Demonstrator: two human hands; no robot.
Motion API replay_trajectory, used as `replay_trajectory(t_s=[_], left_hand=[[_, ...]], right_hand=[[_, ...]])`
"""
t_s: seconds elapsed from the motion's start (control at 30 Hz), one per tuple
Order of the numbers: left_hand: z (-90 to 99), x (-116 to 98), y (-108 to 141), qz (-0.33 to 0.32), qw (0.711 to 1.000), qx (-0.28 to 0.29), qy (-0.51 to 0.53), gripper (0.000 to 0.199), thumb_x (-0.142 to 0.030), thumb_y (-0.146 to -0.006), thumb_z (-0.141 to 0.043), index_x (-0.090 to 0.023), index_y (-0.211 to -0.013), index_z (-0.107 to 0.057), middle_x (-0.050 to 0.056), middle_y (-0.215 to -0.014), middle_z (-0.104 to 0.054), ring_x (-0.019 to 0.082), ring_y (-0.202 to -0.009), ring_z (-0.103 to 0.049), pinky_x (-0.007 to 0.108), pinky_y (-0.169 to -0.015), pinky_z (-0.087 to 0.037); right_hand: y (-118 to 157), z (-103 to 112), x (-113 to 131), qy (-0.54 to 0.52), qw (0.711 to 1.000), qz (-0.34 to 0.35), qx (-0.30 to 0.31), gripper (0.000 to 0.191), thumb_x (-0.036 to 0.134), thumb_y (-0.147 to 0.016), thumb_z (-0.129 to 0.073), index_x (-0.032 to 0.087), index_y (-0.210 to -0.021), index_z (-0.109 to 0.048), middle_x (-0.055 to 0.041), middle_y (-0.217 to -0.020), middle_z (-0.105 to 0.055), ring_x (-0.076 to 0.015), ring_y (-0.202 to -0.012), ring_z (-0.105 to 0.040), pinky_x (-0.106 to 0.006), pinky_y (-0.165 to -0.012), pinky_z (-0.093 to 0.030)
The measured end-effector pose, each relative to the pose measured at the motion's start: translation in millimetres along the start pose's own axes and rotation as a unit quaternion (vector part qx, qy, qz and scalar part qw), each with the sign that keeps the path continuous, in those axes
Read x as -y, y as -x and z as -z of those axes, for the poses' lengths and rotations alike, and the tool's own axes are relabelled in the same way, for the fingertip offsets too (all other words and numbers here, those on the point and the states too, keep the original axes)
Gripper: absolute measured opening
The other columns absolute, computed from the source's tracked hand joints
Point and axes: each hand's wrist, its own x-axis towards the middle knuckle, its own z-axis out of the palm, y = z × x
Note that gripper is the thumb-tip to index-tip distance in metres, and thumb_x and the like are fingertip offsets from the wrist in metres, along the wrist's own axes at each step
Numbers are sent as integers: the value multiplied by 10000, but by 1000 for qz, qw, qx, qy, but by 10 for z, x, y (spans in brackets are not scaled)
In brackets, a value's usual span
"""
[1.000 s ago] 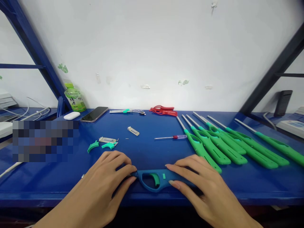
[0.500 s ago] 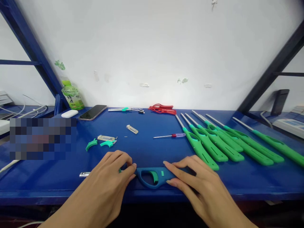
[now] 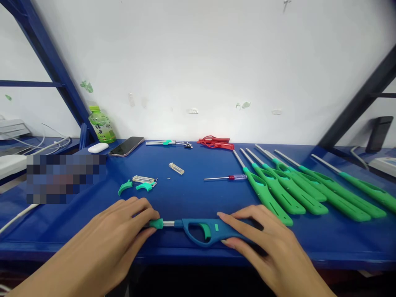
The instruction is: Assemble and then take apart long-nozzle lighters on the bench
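A blue long-nosed gas lighter [image 3: 198, 237] with a green trigger lies level near the table's front edge. My right hand [image 3: 266, 241] grips its handle between thumb and fingers. On the other side, my left hand [image 3: 123, 231] pinches a teal collar [image 3: 156, 224] on the lighter's metal tube [image 3: 168, 223]. A short length of bare tube shows between collar and blue body. The rest of the tube is hidden behind my left hand.
Several green lighters [image 3: 262, 194] lie at the right, beside a screwdriver [image 3: 236, 177]. Loose teal triggers [image 3: 125, 187], clear fuel tanks [image 3: 176, 168] and a small screw [image 3: 168, 178] sit centre-left. Red shell halves [image 3: 216, 142], a phone [image 3: 126, 146] and a bottle [image 3: 102, 126] stand towards the wall.
My left hand has slid left along the tube with the teal collar, baring metal between collar and body. My right hand keeps its grip. The view has shifted slightly.
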Motion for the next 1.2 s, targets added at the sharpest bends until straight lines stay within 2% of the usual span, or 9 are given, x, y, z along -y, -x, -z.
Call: replay_trajectory(t_s=[0.17, 0.23, 0.37, 0.53, 0.73, 0.83, 0.97, 1.03, 1.2], left_hand=[[-80, -186, -118, 11, 999, 5, 45, 209, -348, -1128, -431, -284, -1170, -625, 5, -1078, -723, 228, -930, -682, 356, -796, -475], [-100, -281, -160, -2, 998, 1, 57, 194, -300, -1135, -425, -273, -1182, -611, 1, -1069, -711, 217, -922, -672, 365, -840, -465], [-130, -378, -198, -44, 995, -61, 71, 235, -164, -1120, -438, -222, -1282, -599, 18, -1138, -706, 199, -1029, -645, 363, -987, -431], [-175, -335, -135, -93, 988, -82, 92, 633, 90, -1000, -408, -199, -1558, -480, 77, -1335, -634, 201, -1256, -542, 359, -1096, -397], [-210, -404, -153, -116, 981, -145, 52, 620, 148, -928, -402, -151, -1433, -603, 69, -1204, -720, 178, -1105, -622, 320, -976, -459], [-219, -471, -147, -105, 979, -172, 11, 605, 143, -921, -383, -162, -1376, -639, 31, -1200, -773, 165, -1111, -661, 338, -1101, -402], [-198, -495, -125, -138, 971, -191, -33, 533, 84, -931, -425, -150, -1343, -668, 22, -1212, -801, 155, -1115, -706, 322, -1206, -347], [-180, -481, -135, -146, 971, -188, -31, 540, 92, -907, -441, -152, -1328, -674, 18, -1202, -806, 144, -1092, -727, 299, -1180, -389], [-187, -430, -181, -138, 976, -165, 38, 507, 51, -924, -471, -146, -1363, -632, 62, -1170, -809, 169, -989, -757, 316, -957, -586]], right_hand=[[-1, 28, -3, 36, 999, 18, 7, 356, 470, -1087, -528, 302, -1375, -655, -61, -1047, -691, -216, -876, -723, -358, -744, -621], [9, 39, -2, 58, 997, 40, 9, 390, 485, -1103, -481, 288, -1400, -638, -64, -1042, -699, -205, -869, -738, -343, -756, -630], [27, 54, 0, 76, 996, 53, -1, 383, 493, -1117, -435, 290, -1359, -652, -60, -1055, -727, -194, -894, -769, -304, -771, -643], [45, 86, 7, 64, 996, 52, -20, 378, 528, -1112, -430, 296, -1304, -659, -17, -1081, -793, -173, -927, -802, -230, -793, -648], [57, 133, 34, 63, 994, 70, -48, 406, 530, -1107, -446, 306, -1307, -717, 10, -1061, -833, -154, -902, -822, -163, -816, -629], [52, 173, 52, 50, 996, 59, -36, 437, 553, -1104, -437, 305, -1249, -765, 14, -1044, -842, -149, -910, -826, -137, -811, -618], [60, 208, 66, 36, 998, 40, -31, 436, 578, -1091, -454, 321, -1212, -784, 31, -1027, -847, -147, -895, -829, -121, -773, -615], [60, 209, 73, 25, 999, 40, -26, 433, 564, -1098, -446, 317, -1228, -777, 28, -1036, -846, -148, -902, -828, -122, -781, -616], [39, 193, 92, 13, 997, 66, -24, 470, 529, -1119, -395, 277, -1217, -779, -6, -1008, -848, -162, -891, -827, -156, -802, -634]])
